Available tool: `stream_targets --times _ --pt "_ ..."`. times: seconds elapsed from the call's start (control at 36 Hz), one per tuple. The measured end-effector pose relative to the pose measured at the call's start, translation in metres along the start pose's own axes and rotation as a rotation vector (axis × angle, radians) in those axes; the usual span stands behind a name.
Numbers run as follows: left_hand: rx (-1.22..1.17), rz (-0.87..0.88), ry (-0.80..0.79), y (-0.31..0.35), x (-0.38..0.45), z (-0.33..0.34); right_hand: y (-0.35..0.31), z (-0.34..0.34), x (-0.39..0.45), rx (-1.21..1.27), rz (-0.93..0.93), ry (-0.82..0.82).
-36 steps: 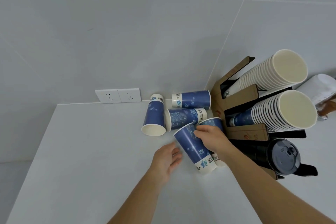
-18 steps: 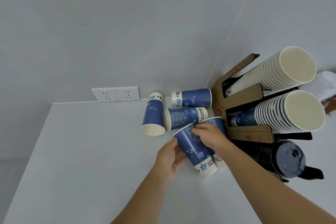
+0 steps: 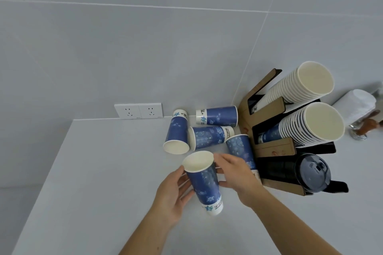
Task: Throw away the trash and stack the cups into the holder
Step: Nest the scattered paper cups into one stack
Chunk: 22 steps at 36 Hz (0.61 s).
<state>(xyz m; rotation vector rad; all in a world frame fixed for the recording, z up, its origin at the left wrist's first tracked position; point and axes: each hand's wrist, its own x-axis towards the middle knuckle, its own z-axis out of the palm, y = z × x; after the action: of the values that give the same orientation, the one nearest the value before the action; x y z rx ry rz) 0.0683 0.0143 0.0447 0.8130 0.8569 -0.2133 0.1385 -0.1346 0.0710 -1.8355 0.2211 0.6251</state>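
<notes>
A blue paper cup (image 3: 204, 182) is lifted off the white counter, mouth up and tilted. My left hand (image 3: 173, 194) cradles its left side and my right hand (image 3: 236, 172) grips its right side. Several more blue cups lie on their sides behind it: one with its mouth toward me (image 3: 177, 132), one in the middle (image 3: 209, 136), one at the back (image 3: 217, 115), and one (image 3: 240, 149) against the holder, partly hidden by my right hand. The brown cardboard cup holder (image 3: 271, 149) stands at the right with a white stack (image 3: 298, 87) and a blue stack (image 3: 306, 126).
Black lids (image 3: 310, 172) fill the holder's lowest slot. A double wall socket (image 3: 138, 111) sits on the tiled wall behind the counter (image 3: 93, 172). A white roll-like object (image 3: 356, 105) and a small metal stand are at the far right.
Both hands have raised the blue cup from the pile and turned it mouth up. My left hand has closed in on its side; the other cups stay put.
</notes>
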Motion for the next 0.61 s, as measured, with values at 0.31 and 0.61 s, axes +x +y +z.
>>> stream_targets --times 0.31,0.61 --pt "0.092 0.186 0.016 0.009 -0.043 -0.032 0.012 0.026 -0.043 0.100 -0.064 -0.006" --pt "0.221 0.242 0.049 0.010 -0.058 -0.049 0.021 0.042 -0.061 0.157 -0.015 -0.066"
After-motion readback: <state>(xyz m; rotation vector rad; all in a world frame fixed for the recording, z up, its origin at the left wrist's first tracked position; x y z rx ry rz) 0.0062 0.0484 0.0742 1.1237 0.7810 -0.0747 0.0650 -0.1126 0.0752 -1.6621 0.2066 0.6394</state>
